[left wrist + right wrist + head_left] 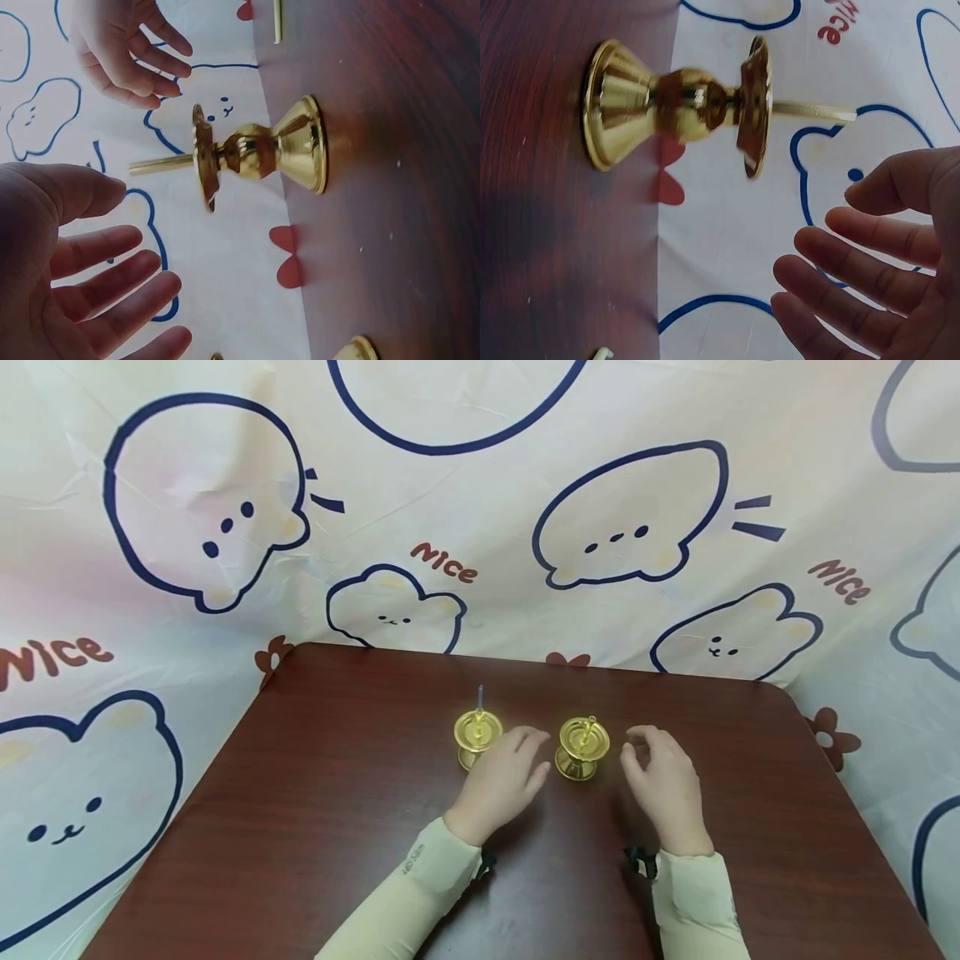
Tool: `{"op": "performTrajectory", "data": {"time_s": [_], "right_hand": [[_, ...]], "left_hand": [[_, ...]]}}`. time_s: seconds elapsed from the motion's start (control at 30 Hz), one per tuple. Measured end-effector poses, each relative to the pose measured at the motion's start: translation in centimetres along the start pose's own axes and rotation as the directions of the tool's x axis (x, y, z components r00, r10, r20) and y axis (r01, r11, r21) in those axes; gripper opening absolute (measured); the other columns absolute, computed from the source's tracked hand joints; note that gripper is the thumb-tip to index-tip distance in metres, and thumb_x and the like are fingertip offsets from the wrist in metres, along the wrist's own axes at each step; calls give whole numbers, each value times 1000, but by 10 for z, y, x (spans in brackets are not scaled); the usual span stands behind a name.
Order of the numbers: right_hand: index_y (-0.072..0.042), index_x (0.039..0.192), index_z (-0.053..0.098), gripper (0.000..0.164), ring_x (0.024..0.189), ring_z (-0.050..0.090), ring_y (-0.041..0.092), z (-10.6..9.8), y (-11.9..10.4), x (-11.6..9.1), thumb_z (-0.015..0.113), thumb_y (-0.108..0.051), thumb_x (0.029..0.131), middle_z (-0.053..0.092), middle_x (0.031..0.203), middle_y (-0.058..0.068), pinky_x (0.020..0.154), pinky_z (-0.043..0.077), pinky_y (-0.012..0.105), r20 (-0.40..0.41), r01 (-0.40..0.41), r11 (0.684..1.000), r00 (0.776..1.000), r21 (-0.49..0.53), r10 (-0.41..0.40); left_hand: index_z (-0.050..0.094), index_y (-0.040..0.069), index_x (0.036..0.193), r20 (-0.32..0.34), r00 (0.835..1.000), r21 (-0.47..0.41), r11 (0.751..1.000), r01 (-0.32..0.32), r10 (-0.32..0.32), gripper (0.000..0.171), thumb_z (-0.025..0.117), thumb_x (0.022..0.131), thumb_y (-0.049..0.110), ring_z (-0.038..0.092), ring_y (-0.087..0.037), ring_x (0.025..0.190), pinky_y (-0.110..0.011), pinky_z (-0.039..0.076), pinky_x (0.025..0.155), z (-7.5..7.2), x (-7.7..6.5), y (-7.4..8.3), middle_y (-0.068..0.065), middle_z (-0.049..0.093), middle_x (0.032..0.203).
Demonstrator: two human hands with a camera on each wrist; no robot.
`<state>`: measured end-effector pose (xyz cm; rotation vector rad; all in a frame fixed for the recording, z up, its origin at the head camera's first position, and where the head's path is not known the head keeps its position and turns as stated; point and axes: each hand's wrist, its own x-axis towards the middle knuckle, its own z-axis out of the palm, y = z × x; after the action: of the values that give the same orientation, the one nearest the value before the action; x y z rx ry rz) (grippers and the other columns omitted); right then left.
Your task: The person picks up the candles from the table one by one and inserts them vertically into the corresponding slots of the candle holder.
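Two small brass candle holders stand upright on the table, each with a flared base and a shallow dish. The right candle holder (583, 740) has a thin gold tube rising from its dish; both wrist views show its round knob below the dish. My left hand (501, 783) is to its left, fingers loosely spread and holding nothing. Across from it, my right hand (666, 785) curves loosely near the dish, also holding nothing. The left candle holder (478, 728) bears a thin bluish stick; my left hand overlaps its lower part in the head view.
A dark red-brown wooden table (315, 827) carries everything. A patterned cloth (495, 502) hangs behind it and at both sides. The tip of a thin gold stick (277, 21) shows at the top of the left wrist view, and a pale small end (603, 353) low in the right.
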<state>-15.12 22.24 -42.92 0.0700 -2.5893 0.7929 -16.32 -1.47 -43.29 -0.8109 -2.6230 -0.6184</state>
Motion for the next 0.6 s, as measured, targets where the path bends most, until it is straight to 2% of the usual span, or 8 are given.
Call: {"op": "performTrajectory", "data": {"time_s": [0.2, 0.37, 0.6], "right_hand": [[1, 116, 67, 24, 93, 65, 37, -3, 9, 1, 61, -15, 98, 68, 107, 18, 72, 54, 55, 34, -47, 999, 998, -15, 47], [1, 120, 65, 29, 95, 64, 38, -3, 16, 2, 58, -18, 100, 66, 113, 22, 74, 53, 55, 99, -100, 995, 990, -27, 103], [3, 131, 58, 39, 101, 62, 40, -5, 31, 4, 55, -21, 101, 61, 119, 26, 79, 51, 56, 219, -205, 978, 953, -47, 210]], "left_hand": [[57, 3, 139, 60, 998, 41, 999, -14, 12, 49, 66, 98, 28, 59, -27, 126, -42, 47, 107, 8, 1, 7, -13, 60, 137], [49, 3, 147, 138, 990, 73, 997, -7, -3, 59, 65, 99, 34, 50, -27, 138, -48, 43, 110, 12, 1, 13, -15, 52, 149], [38, 5, 156, 239, 969, 155, 988, 19, -57, 72, 59, 101, 46, 34, -25, 149, -51, 33, 117, 19, 0, 21, -12, 37, 161]]}}
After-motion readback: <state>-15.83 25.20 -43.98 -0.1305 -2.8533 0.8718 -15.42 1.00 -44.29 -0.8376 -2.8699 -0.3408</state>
